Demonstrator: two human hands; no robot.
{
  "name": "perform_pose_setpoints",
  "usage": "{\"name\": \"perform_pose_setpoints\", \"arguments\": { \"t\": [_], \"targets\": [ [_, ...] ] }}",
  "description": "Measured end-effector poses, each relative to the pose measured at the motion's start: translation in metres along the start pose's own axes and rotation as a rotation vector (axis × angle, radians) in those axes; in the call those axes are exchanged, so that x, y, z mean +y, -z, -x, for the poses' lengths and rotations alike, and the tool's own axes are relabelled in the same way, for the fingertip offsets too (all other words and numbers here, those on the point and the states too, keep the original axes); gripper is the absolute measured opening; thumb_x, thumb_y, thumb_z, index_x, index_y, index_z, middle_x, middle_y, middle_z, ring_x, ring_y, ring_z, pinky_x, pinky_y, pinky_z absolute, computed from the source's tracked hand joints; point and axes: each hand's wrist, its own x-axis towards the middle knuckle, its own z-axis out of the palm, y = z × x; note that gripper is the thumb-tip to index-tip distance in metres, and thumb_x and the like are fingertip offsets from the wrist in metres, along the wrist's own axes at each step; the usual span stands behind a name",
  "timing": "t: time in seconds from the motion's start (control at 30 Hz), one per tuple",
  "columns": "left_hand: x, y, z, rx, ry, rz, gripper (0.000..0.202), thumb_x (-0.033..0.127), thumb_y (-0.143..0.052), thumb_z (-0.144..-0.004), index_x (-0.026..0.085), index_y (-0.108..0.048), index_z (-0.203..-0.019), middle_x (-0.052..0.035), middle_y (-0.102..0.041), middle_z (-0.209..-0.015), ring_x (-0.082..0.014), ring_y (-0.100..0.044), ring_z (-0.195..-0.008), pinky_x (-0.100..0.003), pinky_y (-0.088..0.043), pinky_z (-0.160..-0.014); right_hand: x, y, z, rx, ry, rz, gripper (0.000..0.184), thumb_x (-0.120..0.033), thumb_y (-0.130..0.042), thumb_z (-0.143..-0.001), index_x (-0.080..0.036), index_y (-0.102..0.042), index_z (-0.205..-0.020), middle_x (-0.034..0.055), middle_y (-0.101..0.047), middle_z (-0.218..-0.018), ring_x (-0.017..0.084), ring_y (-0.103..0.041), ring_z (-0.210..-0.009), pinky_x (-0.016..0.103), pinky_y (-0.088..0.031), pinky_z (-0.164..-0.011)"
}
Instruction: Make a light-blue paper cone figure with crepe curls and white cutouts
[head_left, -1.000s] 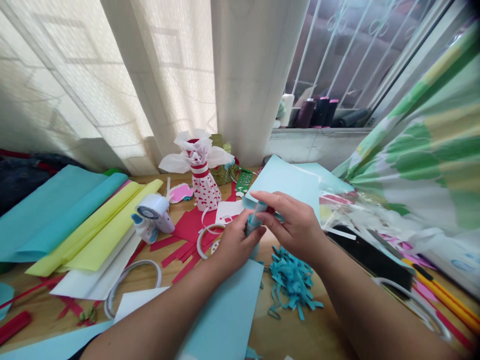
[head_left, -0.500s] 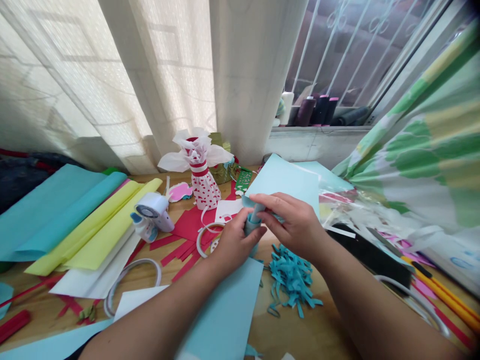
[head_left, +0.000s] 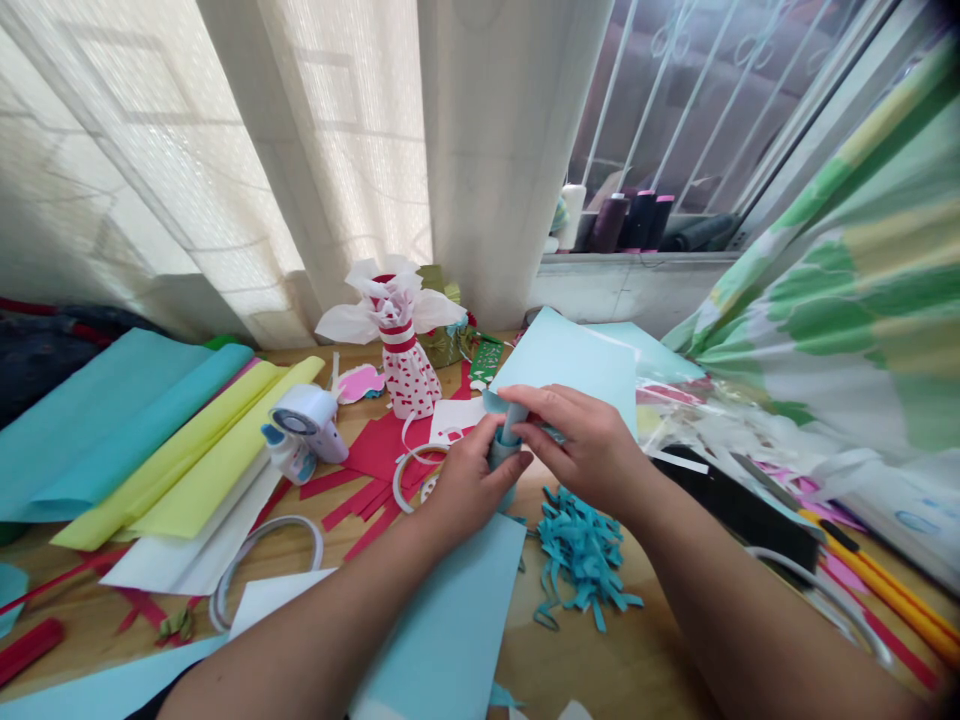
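Observation:
In the head view my left hand point(head_left: 471, 485) is wrapped round a light blue paper tube point(head_left: 504, 452) that stands roughly upright. My right hand point(head_left: 583, 440) pinches a rolled light blue piece at the tube's top between thumb and fingers. A curled flap of blue paper shows at the upper rim. Below both hands lies a light blue sheet point(head_left: 457, 620), partly covered by my left forearm. A heap of teal paper strips point(head_left: 581, 550) rests just right of it. The tube's lower part is mostly hidden by my left hand.
A red-and-white paper vase point(head_left: 409, 370) stands behind. To the left are tape rolls, a white handheld device point(head_left: 307, 415), a small bottle point(head_left: 289, 455), and yellow sheets point(head_left: 225, 440). Red scraps point(head_left: 375, 450) lie mid-table. A black item point(head_left: 739, 510) and yellow-handled tool point(head_left: 892, 590) are right.

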Motion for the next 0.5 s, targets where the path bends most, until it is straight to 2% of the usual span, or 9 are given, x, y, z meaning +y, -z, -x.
{"name": "perform_pose_setpoints", "arguments": {
  "t": [0.2,0.33,0.5],
  "targets": [
    [-0.0011,-0.0007,0.0005,0.008,0.018,-0.013,0.019,0.033,-0.056,-0.083,0.020,-0.053,-0.096,0.0031,-0.054,-0.077,-0.0133,-0.048,-0.069,-0.023,-0.037,-0.063,-0.0010,-0.0001,0.0008,0.022,0.008,-0.020,0.034,-0.014,-0.049,-0.087,-0.020,-0.054,-0.120,0.0075,-0.067,-0.096,0.019,-0.061,-0.089,0.033,-0.050,-0.079],
    [-0.0027,-0.0006,0.0002,0.003,0.014,0.019,0.025,0.033,-0.056,-0.083,0.019,-0.052,-0.105,0.0005,-0.058,-0.087,-0.0149,-0.052,-0.076,-0.025,-0.040,-0.068,-0.0026,0.0024,0.0003,0.054,0.036,-0.053,0.039,-0.013,-0.049,-0.087,-0.020,-0.050,-0.126,0.0103,-0.064,-0.110,0.020,-0.059,-0.100,0.035,-0.049,-0.086],
    [-0.0019,0.0003,-0.0003,-0.007,0.025,0.026,0.032,0.036,-0.057,-0.083,0.019,-0.052,-0.109,-0.0013,-0.060,-0.094,-0.0163,-0.054,-0.080,-0.026,-0.042,-0.070,-0.0043,0.0080,-0.0003,0.046,0.050,-0.059,0.039,-0.014,-0.050,-0.087,-0.022,-0.052,-0.125,0.0104,-0.059,-0.117,0.020,-0.055,-0.108,0.038,-0.047,-0.092]
  ]
}}
